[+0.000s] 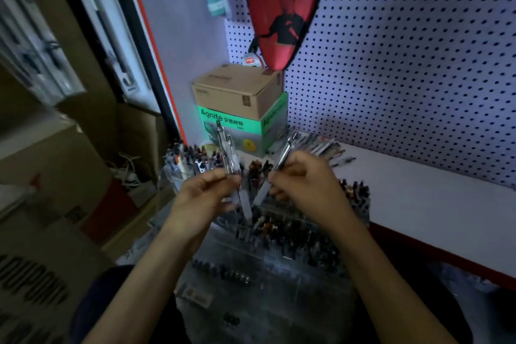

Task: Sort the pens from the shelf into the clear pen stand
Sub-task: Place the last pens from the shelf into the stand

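1. The left hand (pixel 205 193) grips a small bunch of clear-barrelled pens (pixel 229 159), fingers curled round their lower part; the pens stand nearly upright, tips rising above the fist.
2. The right hand (pixel 304 181) pinches a single dark-and-silver pen (pixel 284 154), which leans up and away from the fingers, its lower pale end pointing down toward the left hand's bunch without clearly touching it.
3. Directly under both grips sits the clear pen stand (pixel 279 268), its tiered compartments crowded with dark-capped pens.
4. Beyond the right hand's pen, loose pens (pixel 324 148) lie in a row on the white shelf (pixel 435 204).
5. Behind the left hand's pens, a brown cardboard box (pixel 237 89) rests on a green box (pixel 231 131).
6. A red racket cover (pixel 282 8) hangs on the pegboard (pixel 418 64) above.
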The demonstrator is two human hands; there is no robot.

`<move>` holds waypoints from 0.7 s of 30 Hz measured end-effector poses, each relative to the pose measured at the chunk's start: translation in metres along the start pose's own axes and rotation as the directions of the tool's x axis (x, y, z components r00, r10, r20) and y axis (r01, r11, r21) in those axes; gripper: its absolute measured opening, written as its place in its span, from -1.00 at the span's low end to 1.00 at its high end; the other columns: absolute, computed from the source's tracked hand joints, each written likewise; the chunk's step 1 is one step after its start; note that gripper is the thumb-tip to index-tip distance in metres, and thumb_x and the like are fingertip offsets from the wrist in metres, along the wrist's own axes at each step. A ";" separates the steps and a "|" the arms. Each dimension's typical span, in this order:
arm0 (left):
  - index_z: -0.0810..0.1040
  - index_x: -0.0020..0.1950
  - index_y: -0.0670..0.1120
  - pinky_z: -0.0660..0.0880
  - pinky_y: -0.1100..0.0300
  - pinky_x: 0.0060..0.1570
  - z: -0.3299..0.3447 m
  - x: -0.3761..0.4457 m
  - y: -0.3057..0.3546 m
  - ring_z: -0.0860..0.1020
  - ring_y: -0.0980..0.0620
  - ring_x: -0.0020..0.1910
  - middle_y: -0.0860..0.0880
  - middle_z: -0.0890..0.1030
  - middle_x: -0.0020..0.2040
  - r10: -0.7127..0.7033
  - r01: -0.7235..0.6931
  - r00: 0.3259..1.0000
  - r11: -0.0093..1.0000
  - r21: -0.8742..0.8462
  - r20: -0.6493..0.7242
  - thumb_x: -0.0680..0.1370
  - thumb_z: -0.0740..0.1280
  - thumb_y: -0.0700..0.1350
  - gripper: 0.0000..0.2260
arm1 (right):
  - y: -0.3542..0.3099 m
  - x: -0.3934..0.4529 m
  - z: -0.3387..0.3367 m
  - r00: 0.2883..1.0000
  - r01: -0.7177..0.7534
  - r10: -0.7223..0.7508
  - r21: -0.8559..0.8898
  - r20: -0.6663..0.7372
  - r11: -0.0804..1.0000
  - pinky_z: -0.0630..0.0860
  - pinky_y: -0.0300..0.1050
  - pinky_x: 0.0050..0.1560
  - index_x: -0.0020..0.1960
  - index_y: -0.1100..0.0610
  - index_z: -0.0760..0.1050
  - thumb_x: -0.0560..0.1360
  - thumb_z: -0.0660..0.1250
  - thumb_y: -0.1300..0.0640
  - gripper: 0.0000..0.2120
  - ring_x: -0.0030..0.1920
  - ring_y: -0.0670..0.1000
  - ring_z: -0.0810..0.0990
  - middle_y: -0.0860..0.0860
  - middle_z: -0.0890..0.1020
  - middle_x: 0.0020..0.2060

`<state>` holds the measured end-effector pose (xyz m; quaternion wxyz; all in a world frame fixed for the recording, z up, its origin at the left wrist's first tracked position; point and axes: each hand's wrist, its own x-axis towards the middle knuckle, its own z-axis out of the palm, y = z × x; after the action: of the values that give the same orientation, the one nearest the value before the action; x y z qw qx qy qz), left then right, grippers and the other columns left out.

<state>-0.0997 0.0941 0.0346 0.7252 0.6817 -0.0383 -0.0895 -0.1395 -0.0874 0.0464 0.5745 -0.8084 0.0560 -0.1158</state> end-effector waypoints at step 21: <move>0.58 -0.14 -0.14 0.48 0.34 -0.22 -0.054 0.026 -0.111 0.57 0.22 -0.28 0.08 0.65 -0.27 0.088 -0.059 0.987 0.978 0.201 -0.135 0.52 0.36 -0.37 -0.85 | 0.046 0.024 0.122 0.972 0.078 0.043 -0.491 0.231 0.868 0.60 -0.01 0.06 0.06 0.15 0.55 0.51 0.38 0.24 -0.86 0.01 0.07 0.62 0.09 0.66 -0.03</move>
<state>-0.0728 0.1365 -0.0816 0.6579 0.7528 -0.0198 -0.0091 -0.0840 0.0040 -0.0325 0.3487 -0.9372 0.0083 -0.0067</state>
